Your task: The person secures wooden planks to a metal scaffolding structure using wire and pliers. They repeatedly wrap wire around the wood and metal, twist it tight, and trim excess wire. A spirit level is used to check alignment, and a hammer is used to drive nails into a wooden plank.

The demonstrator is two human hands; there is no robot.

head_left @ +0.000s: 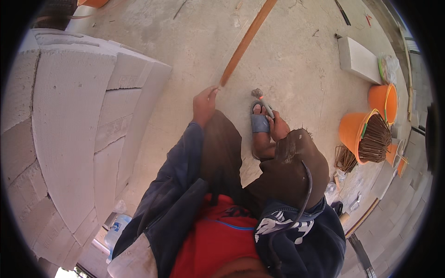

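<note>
My right hand (278, 127) is wrapped round the grey handle of a hammer (267, 108), its head pointing away from me just above my sandalled foot (260, 123). In front of my left knee, my left hand (204, 105) has thumb and finger pinched together. Something thin and small may be at the fingertips, too small to name. Just past them lies the near end of a long reddish-brown wooden strip (244, 46), which runs away across the concrete floor (185, 60). Whether the fingertips touch the strip is hard to tell.
A stack of pale blocks (74, 125) rises on my left, with a plastic water bottle (116, 231) by its base. On the right stand orange buckets (351, 129), one holding a bundle of brown rods (374, 139), and a white block (359, 60).
</note>
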